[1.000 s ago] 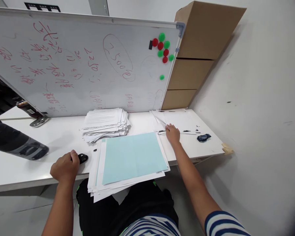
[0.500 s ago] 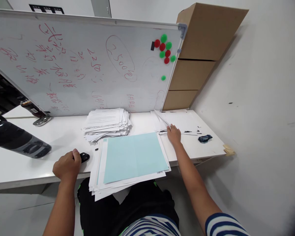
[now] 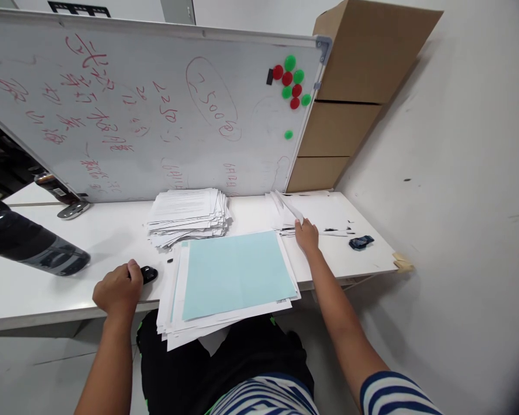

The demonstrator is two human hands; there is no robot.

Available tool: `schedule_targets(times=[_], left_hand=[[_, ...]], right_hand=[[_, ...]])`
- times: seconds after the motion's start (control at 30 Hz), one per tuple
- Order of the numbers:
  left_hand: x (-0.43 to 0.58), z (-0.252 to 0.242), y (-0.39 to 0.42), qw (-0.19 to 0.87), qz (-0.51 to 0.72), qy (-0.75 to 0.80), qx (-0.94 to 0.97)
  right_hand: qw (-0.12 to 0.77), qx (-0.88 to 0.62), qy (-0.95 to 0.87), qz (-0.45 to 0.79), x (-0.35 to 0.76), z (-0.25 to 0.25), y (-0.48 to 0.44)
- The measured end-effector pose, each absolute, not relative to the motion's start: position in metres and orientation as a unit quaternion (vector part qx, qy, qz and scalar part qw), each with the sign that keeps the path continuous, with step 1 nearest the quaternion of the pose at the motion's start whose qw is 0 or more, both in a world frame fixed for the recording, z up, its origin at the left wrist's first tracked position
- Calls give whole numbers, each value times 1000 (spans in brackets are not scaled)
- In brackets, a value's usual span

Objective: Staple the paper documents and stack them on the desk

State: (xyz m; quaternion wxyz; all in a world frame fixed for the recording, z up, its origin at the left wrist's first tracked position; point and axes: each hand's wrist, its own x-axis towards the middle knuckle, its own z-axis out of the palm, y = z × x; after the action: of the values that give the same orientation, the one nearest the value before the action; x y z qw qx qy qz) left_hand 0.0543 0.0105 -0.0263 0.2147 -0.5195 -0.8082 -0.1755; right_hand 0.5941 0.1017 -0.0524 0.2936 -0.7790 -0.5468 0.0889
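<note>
My right hand point(image 3: 307, 235) pinches the front edge of a white sheet of paper point(image 3: 292, 208) at the table's right side. The sheet is lifted and curled over other papers with dark marks. My left hand point(image 3: 118, 288) is closed in a fist near the table's front edge. A small shiny black object point(image 3: 149, 274), mouse-like in shape, shows just past its thumb; whether the fist grips it is hidden. Between my hands lies a pale blue sheet point(image 3: 237, 276) on top of a stack of white papers that overhangs the front edge. Behind it stands a thick pile of printed papers point(image 3: 185, 213).
A whiteboard point(image 3: 242, 161) with red writing and magnets leans along the back of the white table point(image 3: 108, 236). Cardboard boxes point(image 3: 346, 129) are stacked at the back right. A dark bottle point(image 3: 34, 245) is at left, a crumpled dark packet point(image 3: 361, 242) at right.
The sheet in my right hand has curled up higher, its near edge lifting more. My left hand and the stacks stay put; the view has tilted slightly.
</note>
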Motion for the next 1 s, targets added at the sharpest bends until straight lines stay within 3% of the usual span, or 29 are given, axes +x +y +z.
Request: schedule_targets(times=[0.33,0.57,0.67,0.77,0.87,1.0], left_hand=[[53,-28,11,197,-190,-811,-517],[58,-17,12,164,-188,-819,-516],[65,1,5,151,-246,-785,-548],[87,19,-16,135,-378,-721,-565],[127,25,-42,-3,-510,-651,-563],[178,18,-62,-389,-594,-522,-473]], right_hand=[[315,-778,-540,69,594,-52,101],[379,-739,-557,24,571,-15,81],[470,-685,-549,95,548,8,56],[570,-601,-484,280,519,31,21],[669,-431,-413,443,490,52,-15],[644,-305,-346,611,462,60,-49]])
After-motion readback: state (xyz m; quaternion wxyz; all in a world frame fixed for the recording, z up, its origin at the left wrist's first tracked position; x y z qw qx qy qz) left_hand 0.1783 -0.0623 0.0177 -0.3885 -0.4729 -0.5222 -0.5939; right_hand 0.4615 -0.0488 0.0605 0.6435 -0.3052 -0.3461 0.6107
